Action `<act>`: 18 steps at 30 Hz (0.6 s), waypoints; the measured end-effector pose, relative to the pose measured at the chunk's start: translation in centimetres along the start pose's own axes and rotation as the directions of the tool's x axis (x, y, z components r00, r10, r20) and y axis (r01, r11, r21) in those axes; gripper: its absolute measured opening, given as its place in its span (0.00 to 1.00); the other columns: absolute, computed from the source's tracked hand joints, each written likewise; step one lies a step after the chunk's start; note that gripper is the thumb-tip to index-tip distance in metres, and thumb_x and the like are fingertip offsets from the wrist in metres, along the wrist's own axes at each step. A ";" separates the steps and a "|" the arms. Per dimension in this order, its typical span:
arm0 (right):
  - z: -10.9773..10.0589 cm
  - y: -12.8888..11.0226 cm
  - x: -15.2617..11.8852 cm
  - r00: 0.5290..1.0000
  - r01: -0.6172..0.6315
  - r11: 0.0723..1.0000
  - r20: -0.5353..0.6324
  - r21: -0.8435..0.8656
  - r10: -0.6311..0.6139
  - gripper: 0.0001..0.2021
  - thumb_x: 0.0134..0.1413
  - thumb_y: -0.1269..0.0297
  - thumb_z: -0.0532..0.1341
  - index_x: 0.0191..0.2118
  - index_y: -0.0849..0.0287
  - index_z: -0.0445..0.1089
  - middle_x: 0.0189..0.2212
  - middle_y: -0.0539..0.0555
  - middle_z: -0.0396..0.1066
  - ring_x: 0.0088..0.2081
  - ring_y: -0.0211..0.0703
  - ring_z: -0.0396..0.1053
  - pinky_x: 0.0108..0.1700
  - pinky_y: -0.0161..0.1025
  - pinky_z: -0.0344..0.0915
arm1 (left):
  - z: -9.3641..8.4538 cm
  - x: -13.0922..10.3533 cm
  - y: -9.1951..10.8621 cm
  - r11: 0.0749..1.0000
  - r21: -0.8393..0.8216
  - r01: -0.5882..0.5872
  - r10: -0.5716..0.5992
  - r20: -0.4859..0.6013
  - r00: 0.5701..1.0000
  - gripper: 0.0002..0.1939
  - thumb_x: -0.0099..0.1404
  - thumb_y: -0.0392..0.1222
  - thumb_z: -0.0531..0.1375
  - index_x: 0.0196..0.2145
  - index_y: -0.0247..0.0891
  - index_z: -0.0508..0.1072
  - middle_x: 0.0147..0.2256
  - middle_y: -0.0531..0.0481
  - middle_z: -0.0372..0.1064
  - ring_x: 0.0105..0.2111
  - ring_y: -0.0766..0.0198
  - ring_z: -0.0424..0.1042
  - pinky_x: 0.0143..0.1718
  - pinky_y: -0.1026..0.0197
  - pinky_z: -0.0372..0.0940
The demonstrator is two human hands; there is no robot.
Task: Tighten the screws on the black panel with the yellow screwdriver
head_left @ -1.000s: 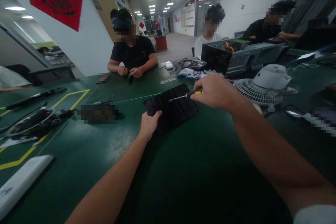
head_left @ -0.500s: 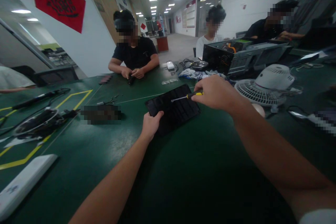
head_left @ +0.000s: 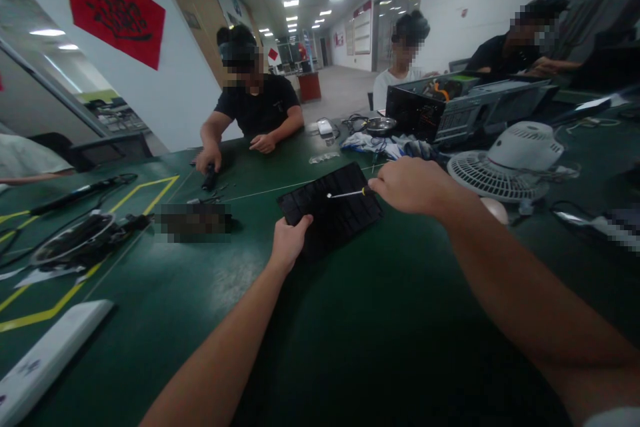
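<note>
A flat black rectangular panel (head_left: 345,203) with raised ribs or sections is tilted above the green table. My left hand (head_left: 291,240) grips its near left edge, thumb on top and the other fingers hidden beneath. My right hand (head_left: 413,185) is closed around a screwdriver (head_left: 350,194), whose handle is mostly covered by the fingers. The thin shaft points left across the panel, with a small bright spot at its tip near the panel's middle. Whether the tip touches the surface I cannot tell.
A white fan (head_left: 517,157) and an open computer case (head_left: 465,107) stand to the right. At lower left lies a white power strip (head_left: 55,360). Cables and a black tool (head_left: 80,193) are at left. Across the table (head_left: 350,347), a person in black (head_left: 260,103) holds a dark object.
My right hand has turned over the screwdriver handle, covering more of it. The panel and my left hand stay nearly in place. The person opposite has moved one hand left with the dark object.
</note>
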State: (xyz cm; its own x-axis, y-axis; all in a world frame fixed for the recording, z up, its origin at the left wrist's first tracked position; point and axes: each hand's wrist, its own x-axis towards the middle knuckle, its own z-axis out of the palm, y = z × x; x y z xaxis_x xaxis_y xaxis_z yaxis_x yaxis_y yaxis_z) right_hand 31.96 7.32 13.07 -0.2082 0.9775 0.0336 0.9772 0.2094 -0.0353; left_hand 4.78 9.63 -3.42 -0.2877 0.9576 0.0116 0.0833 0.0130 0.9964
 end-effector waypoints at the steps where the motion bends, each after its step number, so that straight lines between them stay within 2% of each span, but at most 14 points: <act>1: -0.1 0.2 0.0 1.000 0.007 1.000 0.004 0.010 -0.007 0.27 0.72 0.49 0.51 0.49 0.63 0.82 0.47 0.74 0.82 0.51 0.71 0.79 0.48 0.57 0.71 | 0.0 0.0 -0.1 1.000 -0.004 0.000 0.000 0.001 1.000 0.22 0.52 0.51 0.76 0.40 0.35 0.82 0.38 0.42 0.82 0.38 0.50 0.81 0.47 0.47 0.74; 3: -0.2 0.8 0.0 0.999 0.032 0.999 -0.008 0.027 -0.032 0.21 0.66 0.50 0.59 0.50 0.60 0.81 0.44 0.68 0.82 0.46 0.66 0.79 0.44 0.53 0.70 | 0.1 0.1 -0.1 1.000 -0.015 -0.001 0.001 0.002 1.000 0.22 0.52 0.51 0.76 0.40 0.35 0.82 0.38 0.42 0.82 0.38 0.49 0.81 0.48 0.47 0.74; 6: -0.5 1.7 -0.1 0.992 0.087 0.996 -0.095 0.034 -0.083 0.17 0.56 0.60 0.65 0.50 0.57 0.79 0.41 0.62 0.82 0.42 0.59 0.77 0.40 0.47 0.65 | 0.2 0.1 -0.1 1.000 -0.019 -0.004 0.004 -0.001 1.000 0.22 0.51 0.51 0.76 0.40 0.35 0.82 0.39 0.41 0.83 0.39 0.49 0.81 0.48 0.46 0.75; 9: -0.8 2.2 -0.3 0.974 0.116 0.993 -0.202 0.038 -0.106 0.15 0.54 0.65 0.64 0.47 0.57 0.80 0.40 0.61 0.82 0.41 0.56 0.76 0.40 0.46 0.63 | 0.3 0.0 0.1 1.000 -0.016 0.008 -0.008 -0.014 1.000 0.22 0.51 0.50 0.76 0.40 0.35 0.82 0.38 0.42 0.82 0.38 0.49 0.81 0.46 0.48 0.75; 13: -1.0 2.0 -0.6 0.950 0.101 0.993 -0.302 0.066 -0.077 0.13 0.55 0.63 0.65 0.44 0.56 0.83 0.36 0.60 0.82 0.41 0.58 0.77 0.39 0.46 0.64 | 0.3 0.0 0.2 1.000 -0.008 0.009 -0.009 -0.033 0.999 0.21 0.50 0.50 0.76 0.38 0.35 0.81 0.36 0.43 0.82 0.36 0.51 0.81 0.43 0.50 0.75; 18: -1.0 1.7 -0.8 0.949 0.107 0.990 -0.308 0.094 -0.073 0.14 0.56 0.61 0.65 0.44 0.55 0.85 0.38 0.60 0.83 0.42 0.58 0.79 0.41 0.47 0.67 | 0.2 0.1 0.1 1.000 -0.018 0.016 -0.016 -0.008 1.000 0.22 0.51 0.50 0.76 0.39 0.35 0.81 0.38 0.41 0.83 0.38 0.48 0.82 0.42 0.50 0.76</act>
State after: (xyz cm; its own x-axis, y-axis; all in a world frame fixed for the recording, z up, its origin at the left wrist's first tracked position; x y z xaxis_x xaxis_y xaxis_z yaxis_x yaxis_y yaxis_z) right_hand 33.80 6.90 14.02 -0.2561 0.9041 0.3421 0.9411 0.3141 -0.1255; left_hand 4.97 9.81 -3.37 -0.2968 0.9549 -0.0035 0.0613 0.0227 0.9979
